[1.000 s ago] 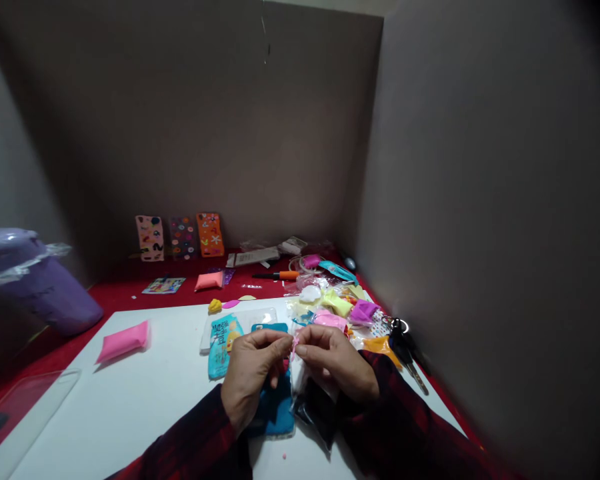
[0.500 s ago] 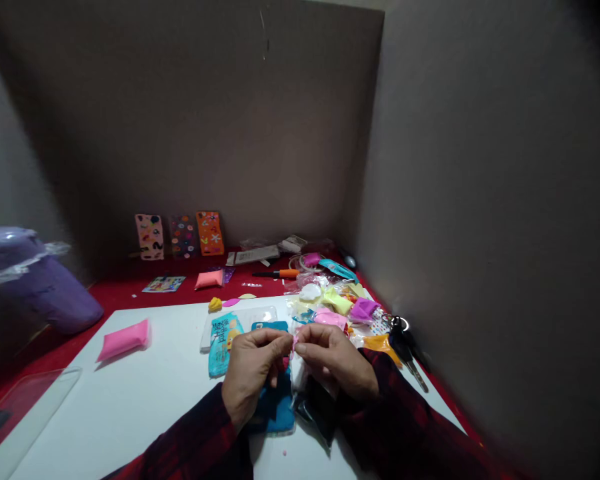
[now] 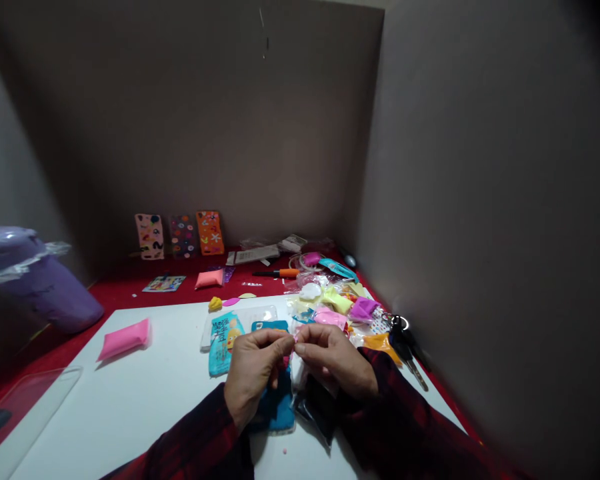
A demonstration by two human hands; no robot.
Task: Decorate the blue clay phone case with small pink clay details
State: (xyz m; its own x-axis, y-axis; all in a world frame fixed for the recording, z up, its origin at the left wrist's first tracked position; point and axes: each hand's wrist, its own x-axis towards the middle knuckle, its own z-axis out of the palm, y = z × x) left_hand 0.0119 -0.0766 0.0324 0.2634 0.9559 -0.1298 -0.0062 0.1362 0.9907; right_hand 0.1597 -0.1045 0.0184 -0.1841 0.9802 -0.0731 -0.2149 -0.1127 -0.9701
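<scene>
My left hand (image 3: 255, 370) and my right hand (image 3: 336, 360) meet fingertip to fingertip above the white board (image 3: 145, 400). Both pinch a tiny pink piece of clay (image 3: 295, 340) between thumb and forefinger. Under my hands lies a blue phone case (image 3: 280, 410), partly hidden. A clear and black plastic bag (image 3: 313, 410) sits below my right hand. A teal packet (image 3: 221, 340) lies just left of my left hand.
A pink clay pack (image 3: 123, 339) lies at the board's left. Several coloured clay packs (image 3: 337, 303) and keys (image 3: 403, 347) crowd the right. Three decorated phone cases (image 3: 183, 235) lean on the back wall. A purple bin (image 3: 35, 280) stands left. An orange-handled knife (image 3: 277, 274) lies on red cloth.
</scene>
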